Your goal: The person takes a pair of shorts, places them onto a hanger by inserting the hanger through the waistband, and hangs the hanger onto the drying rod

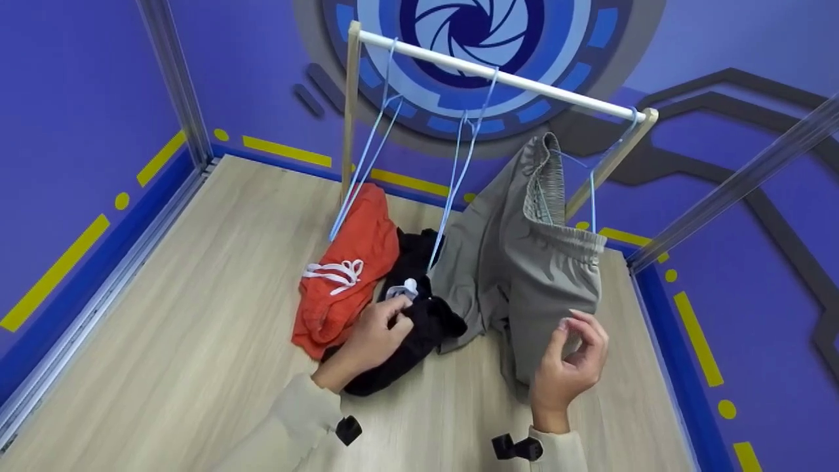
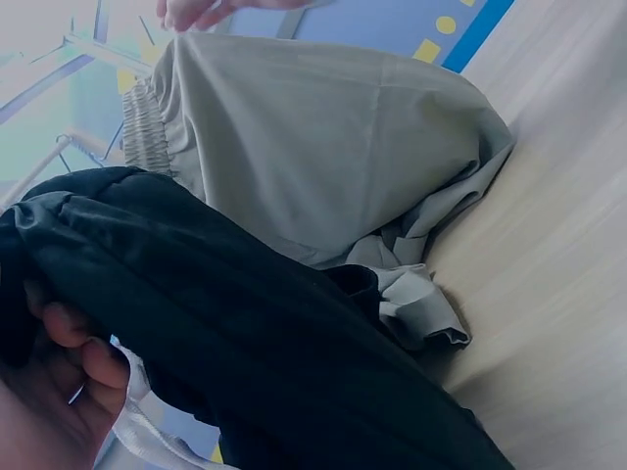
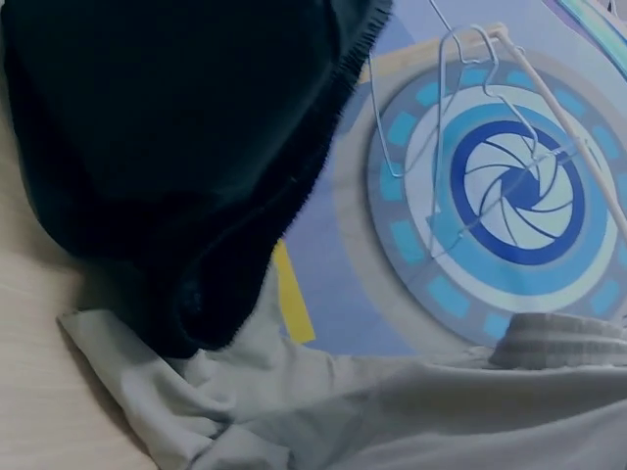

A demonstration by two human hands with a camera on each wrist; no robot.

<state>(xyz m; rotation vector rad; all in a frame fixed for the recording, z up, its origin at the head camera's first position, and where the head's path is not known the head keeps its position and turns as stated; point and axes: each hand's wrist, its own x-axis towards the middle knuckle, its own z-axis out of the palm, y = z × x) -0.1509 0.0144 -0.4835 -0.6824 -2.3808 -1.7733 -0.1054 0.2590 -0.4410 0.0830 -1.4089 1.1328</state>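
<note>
I see my left hand (image 1: 383, 334) grasping the black cloth garment with a pale cord (image 1: 436, 321), fingers curled into its fabric close to that cord, probably because the waist end gives a surer hold; the garment sits between the bright orange cloth shorts with white laces (image 1: 364, 229) and the grey cloth trousers with a gathered waistband (image 1: 554, 288), below the middle pale-blue wire hanger (image 1: 448, 206); my right hand (image 1: 570, 373) is bent before the trousers, thumb near fingertips, though I cannot tell whether it pinches any cloth; the trousers hang by their waistband, which I take to be snug enough to hold, while their legs reach the wood-grain counter (image 1: 196, 314), the slim white rod (image 1: 557, 94) being seemingly low for them; I can read no brand, label or writing anywhere, and the round blue shutter emblem (image 1: 472, 23) behind carries no letters I can make out.
</note>
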